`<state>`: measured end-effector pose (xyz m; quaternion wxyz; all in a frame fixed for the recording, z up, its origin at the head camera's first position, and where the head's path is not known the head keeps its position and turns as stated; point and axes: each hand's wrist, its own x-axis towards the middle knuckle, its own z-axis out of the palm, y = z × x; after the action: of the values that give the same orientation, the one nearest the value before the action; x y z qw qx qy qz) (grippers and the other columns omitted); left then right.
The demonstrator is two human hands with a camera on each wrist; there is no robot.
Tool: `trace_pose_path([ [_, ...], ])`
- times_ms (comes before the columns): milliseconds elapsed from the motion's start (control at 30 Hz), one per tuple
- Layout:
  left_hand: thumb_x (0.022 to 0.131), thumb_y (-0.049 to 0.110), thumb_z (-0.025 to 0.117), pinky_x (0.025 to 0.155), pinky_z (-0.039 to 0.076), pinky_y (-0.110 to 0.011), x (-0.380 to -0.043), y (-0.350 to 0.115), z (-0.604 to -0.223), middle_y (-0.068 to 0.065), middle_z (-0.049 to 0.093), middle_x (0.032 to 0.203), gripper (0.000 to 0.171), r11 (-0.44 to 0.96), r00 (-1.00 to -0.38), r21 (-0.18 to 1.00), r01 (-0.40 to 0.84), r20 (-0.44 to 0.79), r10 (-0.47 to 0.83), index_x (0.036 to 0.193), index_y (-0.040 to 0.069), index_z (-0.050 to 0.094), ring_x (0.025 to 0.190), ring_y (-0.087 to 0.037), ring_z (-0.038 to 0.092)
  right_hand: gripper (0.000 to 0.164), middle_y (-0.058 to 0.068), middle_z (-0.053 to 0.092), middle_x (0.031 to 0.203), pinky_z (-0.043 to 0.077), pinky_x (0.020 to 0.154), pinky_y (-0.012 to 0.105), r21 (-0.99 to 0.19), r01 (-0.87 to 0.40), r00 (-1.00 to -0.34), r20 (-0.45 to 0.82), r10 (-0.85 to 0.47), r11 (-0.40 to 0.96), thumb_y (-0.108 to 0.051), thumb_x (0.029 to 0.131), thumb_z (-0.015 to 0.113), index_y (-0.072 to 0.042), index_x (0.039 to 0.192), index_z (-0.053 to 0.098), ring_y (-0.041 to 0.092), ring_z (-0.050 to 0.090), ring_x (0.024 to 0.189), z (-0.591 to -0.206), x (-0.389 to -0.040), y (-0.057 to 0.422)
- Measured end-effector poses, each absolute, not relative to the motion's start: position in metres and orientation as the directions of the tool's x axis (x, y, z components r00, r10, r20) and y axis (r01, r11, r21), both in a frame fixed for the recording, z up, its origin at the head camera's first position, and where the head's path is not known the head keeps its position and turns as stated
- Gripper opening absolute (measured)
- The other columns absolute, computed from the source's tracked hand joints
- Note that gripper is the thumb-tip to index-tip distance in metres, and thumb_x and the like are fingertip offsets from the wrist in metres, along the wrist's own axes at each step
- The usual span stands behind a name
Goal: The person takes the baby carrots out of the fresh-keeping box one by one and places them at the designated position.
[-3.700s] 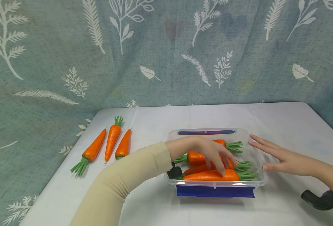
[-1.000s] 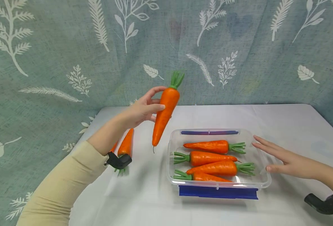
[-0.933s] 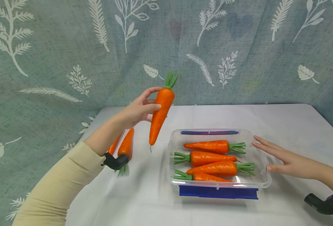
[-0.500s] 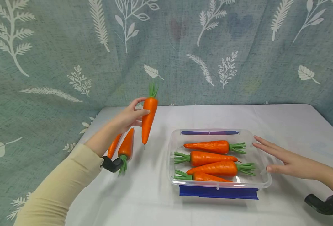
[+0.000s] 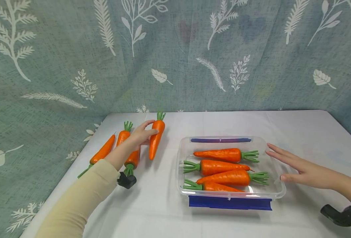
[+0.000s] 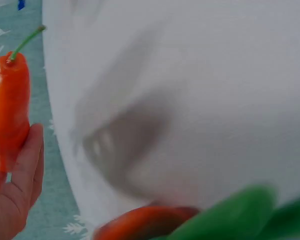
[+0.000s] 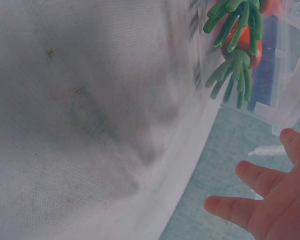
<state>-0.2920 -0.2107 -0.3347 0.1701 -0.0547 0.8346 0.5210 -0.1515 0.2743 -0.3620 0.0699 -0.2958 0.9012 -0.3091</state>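
Observation:
In the head view my left hand (image 5: 141, 135) grips an orange carrot (image 5: 156, 138) with green stems, tip toward me, thumb across its front. The left wrist view shows this carrot (image 6: 11, 110) above the white cloth at the left edge. Three other carrots lie left of it: one outermost (image 5: 104, 150), one in the middle (image 5: 123, 136) and one (image 5: 132, 159) partly behind my wrist. My right hand (image 5: 304, 170) has its fingers spread at the right side of a clear plastic box (image 5: 179, 168); whether it touches is unclear. Inside the box lie several carrots (image 5: 227, 178).
Blue latches (image 5: 230, 202) run along the box's front and back. A white cloth (image 5: 169, 211) covers the table, and a green leaf-patterned curtain (image 5: 175, 66) hangs behind and to the left. Black wrist cameras (image 5: 127, 180) are strapped to both wrists.
My left hand took a carrot out of the box, carried it left and lowered it toward the table beside the other three. The right hand has stayed by the box.

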Motion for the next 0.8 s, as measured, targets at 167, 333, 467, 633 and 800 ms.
trace_pose_path([
  [167,0.091,0.023,0.052,0.084,0.049,-0.035,-0.292,-0.212,-0.351,-0.019,0.039,0.135,0.062,0.478,-0.943,0.831,-0.284,-0.331,0.014,0.145,0.024,0.023,0.096,-0.024,0.054,0.073,-0.011,0.004,0.153,0.025,0.08,0.076,-0.595,-0.493,-0.813,0.055,-0.58,0.635,-0.015,0.084,0.063,-0.019,0.146,0.025,-0.026,0.0,0.12,-0.364,-0.153,0.275],
  [333,0.091,0.023,0.053,0.094,0.043,-0.041,-0.291,-0.215,-0.363,-0.017,0.03,0.143,0.062,0.517,-0.942,0.8,-0.304,-0.334,-0.036,0.145,0.021,0.023,0.111,-0.03,0.046,0.074,-0.015,0.003,0.152,0.026,0.08,0.075,-0.59,-0.492,-0.812,0.047,-0.581,0.64,-0.016,0.084,0.063,-0.021,0.146,0.024,-0.027,0.0,0.12,-0.366,-0.154,0.276],
  [467,0.092,0.025,0.052,0.09,0.044,-0.036,-0.29,-0.217,-0.369,-0.017,0.029,0.144,0.062,0.528,-0.93,0.776,-0.345,-0.359,-0.081,0.146,0.022,0.023,0.11,-0.029,0.044,0.074,-0.017,0.003,0.152,0.026,0.08,0.075,-0.59,-0.5,-0.808,0.053,-0.587,0.634,-0.015,0.083,0.064,-0.021,0.146,0.024,-0.027,0.0,0.12,-0.366,-0.154,0.275],
  [633,0.092,0.025,0.052,0.099,0.038,-0.042,-0.289,-0.217,-0.37,-0.016,0.028,0.145,0.061,0.59,-0.936,0.739,-0.326,-0.339,-0.093,0.146,0.023,0.024,0.114,-0.03,0.041,0.074,-0.019,0.003,0.151,0.026,0.08,0.075,-0.597,-0.495,-0.81,0.054,-0.584,0.631,-0.014,0.083,0.064,-0.021,0.146,0.025,-0.027,0.0,0.12,-0.365,-0.153,0.275],
  [800,0.091,0.021,0.053,0.103,0.032,-0.048,-0.29,-0.215,-0.371,-0.018,0.029,0.145,0.06,0.698,-0.968,0.683,-0.215,-0.246,-0.058,0.145,0.017,0.027,0.121,-0.033,0.039,0.074,-0.017,0.003,0.152,0.025,0.08,0.075,-0.594,-0.495,-0.811,0.053,-0.583,0.635,-0.015,0.084,0.063,-0.021,0.146,0.025,-0.027,0.0,0.12,-0.365,-0.153,0.275],
])
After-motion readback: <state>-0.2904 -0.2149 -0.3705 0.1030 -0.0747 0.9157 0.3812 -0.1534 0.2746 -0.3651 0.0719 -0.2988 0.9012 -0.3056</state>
